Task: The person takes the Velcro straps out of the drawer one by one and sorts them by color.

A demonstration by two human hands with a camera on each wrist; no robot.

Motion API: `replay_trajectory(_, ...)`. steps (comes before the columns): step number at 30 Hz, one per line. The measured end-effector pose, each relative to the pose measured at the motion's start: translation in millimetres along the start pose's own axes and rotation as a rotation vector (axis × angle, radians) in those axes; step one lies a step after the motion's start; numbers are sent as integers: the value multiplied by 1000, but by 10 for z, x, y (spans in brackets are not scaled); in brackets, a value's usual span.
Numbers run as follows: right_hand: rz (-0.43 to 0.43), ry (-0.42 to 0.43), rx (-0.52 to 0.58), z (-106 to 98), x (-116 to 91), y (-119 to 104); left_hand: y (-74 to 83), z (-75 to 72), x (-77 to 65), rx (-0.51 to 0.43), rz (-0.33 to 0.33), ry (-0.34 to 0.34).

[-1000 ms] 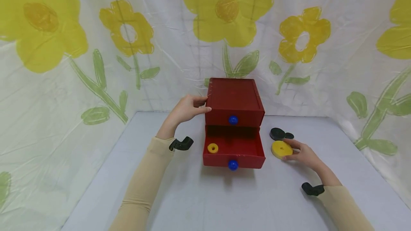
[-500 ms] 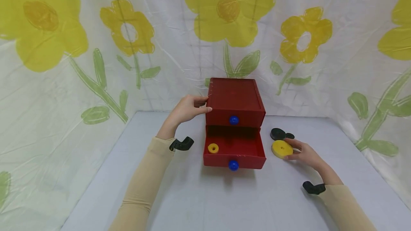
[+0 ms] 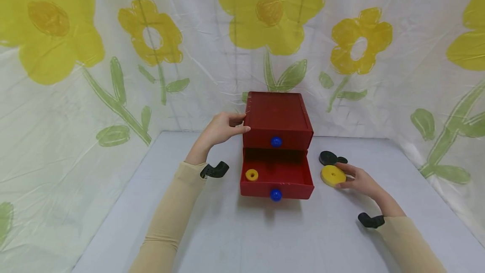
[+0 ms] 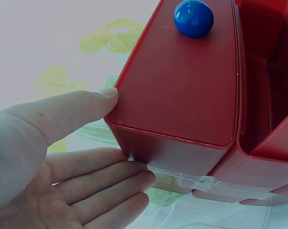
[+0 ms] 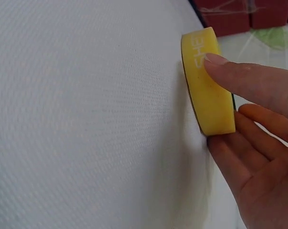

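— While the left hand (image 3: pixel 222 129) touches the left side of the red cabinet (image 3: pixel 278 113), straight-fingered, gripping nothing, what's its purpose?

— Steadying, probably. Right hand (image 3: pixel 359 181) pinches the yellow disc (image 3: pixel 332 175), right of the cabinet, by its rim; presumably the handiest hold.

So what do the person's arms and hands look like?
The left sleeve and right sleeve are plain beige, reaching the wrists. Each wrist has a bent black camera mount. The left hand and right hand are bare; no rings show.
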State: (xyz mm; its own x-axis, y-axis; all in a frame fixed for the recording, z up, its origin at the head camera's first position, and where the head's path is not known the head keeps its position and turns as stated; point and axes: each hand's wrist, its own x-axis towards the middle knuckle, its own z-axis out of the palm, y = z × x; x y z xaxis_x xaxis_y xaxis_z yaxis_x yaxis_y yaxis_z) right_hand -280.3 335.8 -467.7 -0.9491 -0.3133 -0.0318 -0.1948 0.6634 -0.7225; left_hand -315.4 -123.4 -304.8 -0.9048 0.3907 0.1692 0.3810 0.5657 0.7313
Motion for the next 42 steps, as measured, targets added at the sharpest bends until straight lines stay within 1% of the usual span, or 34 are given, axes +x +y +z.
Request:
replay_trajectory(4,15,9,-31,-6,14,-11,-4,1,3,1,-2,1)
replay_trajectory(10,36,66,-51,-44,18,-23,-7,1,4,2,-2,1)
replay_trajectory(14,21,99,-60,-86,-3,-99,-10,-3,2,6,3,1)
replay_trajectory(19,-7,132,-56,-136,-42,-249,-8,4,7,17,13,6)
replay_trajectory(26,-26,168,-50,-159,-79,-455,-15,1,6,11,-1,4)
replay_trajectory(35,-150,190,-11,-126,-148,-813,-23,9,5,9,-5,5)
replay_trajectory(42,-184,175,7,-102,-207,-1124,-26,5,2,7,1,4)
